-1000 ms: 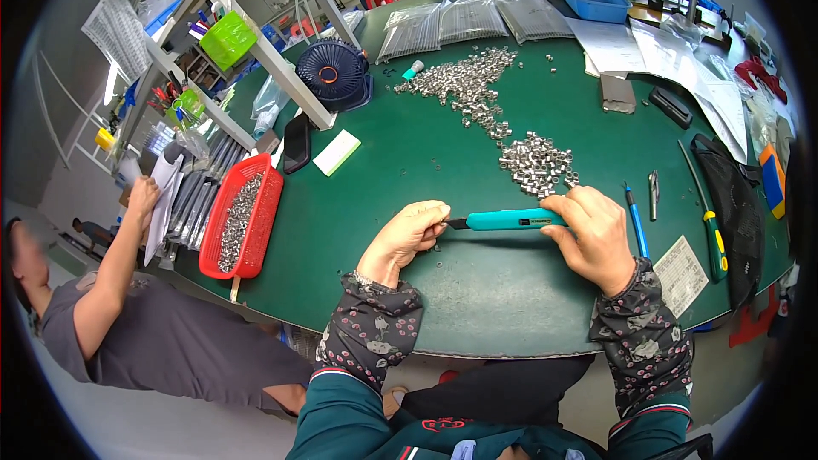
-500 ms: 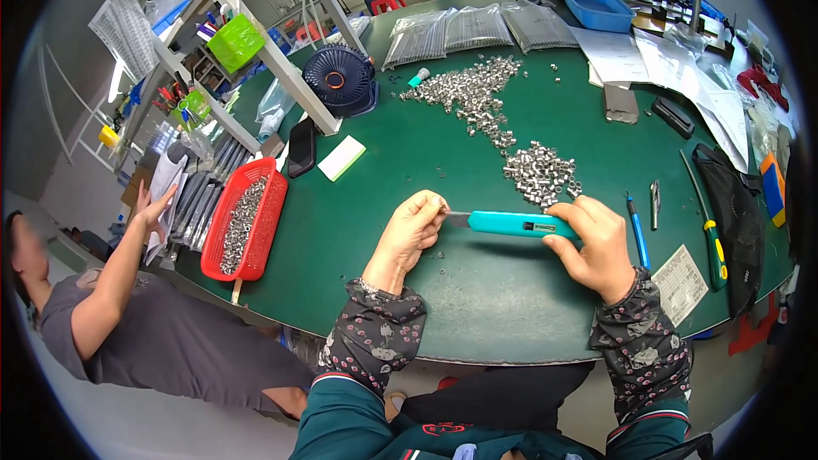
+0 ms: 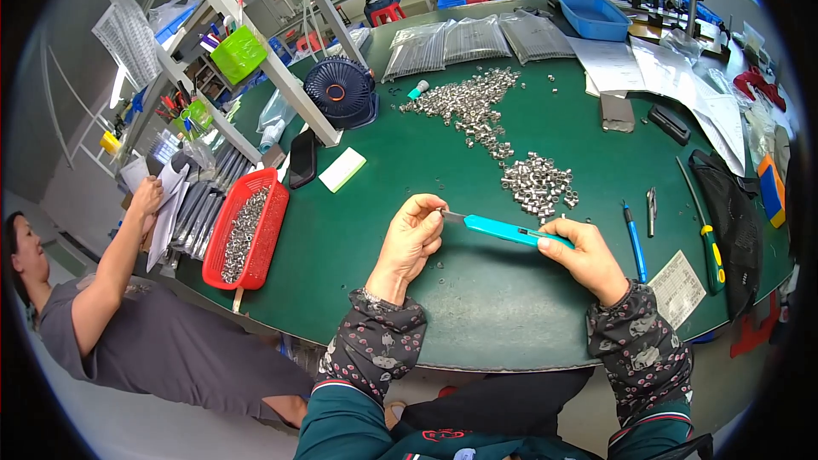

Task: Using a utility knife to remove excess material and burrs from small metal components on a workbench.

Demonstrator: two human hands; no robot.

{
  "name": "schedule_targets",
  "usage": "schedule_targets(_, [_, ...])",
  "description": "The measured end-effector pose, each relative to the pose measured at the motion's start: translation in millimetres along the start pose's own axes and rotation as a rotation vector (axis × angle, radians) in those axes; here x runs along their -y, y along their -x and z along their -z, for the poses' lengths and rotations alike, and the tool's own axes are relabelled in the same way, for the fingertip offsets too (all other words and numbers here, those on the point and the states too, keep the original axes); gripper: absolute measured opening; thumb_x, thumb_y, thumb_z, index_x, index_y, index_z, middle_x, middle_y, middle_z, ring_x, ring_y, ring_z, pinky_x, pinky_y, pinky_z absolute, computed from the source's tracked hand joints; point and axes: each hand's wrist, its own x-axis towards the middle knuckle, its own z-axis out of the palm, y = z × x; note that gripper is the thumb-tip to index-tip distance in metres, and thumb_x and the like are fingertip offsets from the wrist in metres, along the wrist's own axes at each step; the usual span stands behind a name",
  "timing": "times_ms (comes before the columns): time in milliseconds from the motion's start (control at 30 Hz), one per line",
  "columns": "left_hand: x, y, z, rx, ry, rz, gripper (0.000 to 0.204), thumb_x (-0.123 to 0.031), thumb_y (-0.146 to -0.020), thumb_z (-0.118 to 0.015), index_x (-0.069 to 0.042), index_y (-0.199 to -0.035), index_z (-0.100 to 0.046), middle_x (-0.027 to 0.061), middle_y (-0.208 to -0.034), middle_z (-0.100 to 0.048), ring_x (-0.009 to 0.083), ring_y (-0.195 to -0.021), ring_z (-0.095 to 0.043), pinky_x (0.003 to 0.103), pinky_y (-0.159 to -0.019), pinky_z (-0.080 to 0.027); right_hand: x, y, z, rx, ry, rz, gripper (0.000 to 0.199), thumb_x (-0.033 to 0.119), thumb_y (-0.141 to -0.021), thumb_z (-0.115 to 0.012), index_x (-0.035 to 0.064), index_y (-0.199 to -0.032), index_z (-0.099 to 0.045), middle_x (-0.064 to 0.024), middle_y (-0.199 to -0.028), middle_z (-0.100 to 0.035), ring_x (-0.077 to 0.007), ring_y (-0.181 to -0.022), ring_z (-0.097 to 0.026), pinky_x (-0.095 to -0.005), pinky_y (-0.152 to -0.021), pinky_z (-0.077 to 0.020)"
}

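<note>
Green and broad, the counter [image 3: 383,196] stretches before you in a busy workroom, a navy fan [image 3: 341,92] at its far left side and a co-worker [image 3: 170,324] standing to your left. You hold a teal utility knife [image 3: 501,229] just above the surface, between your two hands. Its long axis runs almost crosswise to you, blade [image 3: 454,217] pointing left, handle slanting down toward your right. Your right hand [image 3: 588,257] is closed around the handle's rear end, thumb laid along it. Your left hand [image 3: 404,243] is pinched at the blade's tip, thumb and forefinger together on a tiny piece [image 3: 440,210] too small to make out. The hands themselves stand apart, joined only by the knife's length; the left is the nearer to the cutting end. Just beyond the handle lies a small pile of metal rings [image 3: 538,187], closer to your right fingertips than your left.
</note>
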Motion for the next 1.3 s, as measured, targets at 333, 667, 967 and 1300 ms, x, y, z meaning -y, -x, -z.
schedule_targets(333, [1,1,2,-0.027,-0.083,-0.01,0.013,-0.007,-0.081,-0.054,-0.002,-0.093,-0.053,-0.0033,-0.068,-0.044,0.0008,-0.045,-0.028,0.015,-0.037,-0.02,3,-1,2,0.002,0.135,-0.036,0.027,0.027,-0.074,-0.059,0.0007,-0.08,-0.059,-0.0101,-0.062,-0.056,-0.0145,-0.057,-0.053,-0.0279,-0.053,-0.0393])
schedule_targets(667, [3,0,10,0.011,-0.028,0.039,0.015,-0.008,-0.082,-0.053,0.001,-0.095,-0.053,-0.0024,-0.067,-0.045,0.001,-0.046,-0.028,0.015,-0.038,-0.02,1,0,-4,-0.227,0.356,0.242,0.026,0.026,-0.071,-0.061,0.0032,-0.082,-0.059,-0.01,-0.07,-0.055,-0.026,-0.06,-0.053,-0.0337,-0.053,-0.0405])
schedule_targets(967, [1,1,7,-0.035,0.038,0.09,0.014,-0.01,-0.083,-0.052,-0.001,-0.094,-0.053,0.0004,-0.075,-0.051,0.0006,-0.046,-0.029,0.013,-0.037,-0.021,6,0,-3,-0.323,0.503,0.464,0.021,0.014,-0.067,-0.064,0.003,-0.082,-0.054,-0.0094,-0.068,-0.05,-0.0266,-0.061,-0.051,-0.035,-0.053,-0.0396])
schedule_targets(1300, [0,-2,9,-0.099,0.005,0.002,0.014,-0.012,-0.085,-0.049,-0.004,-0.096,-0.051,0.0035,-0.082,-0.053,0.0008,-0.046,-0.031,0.013,-0.035,-0.023,5,2,-6,-0.278,0.77,0.508,0.03,0.007,-0.06,-0.067,0.0061,-0.087,-0.053,-0.0063,-0.066,-0.046,-0.0226,-0.059,-0.05,-0.0334,-0.051,-0.0402])
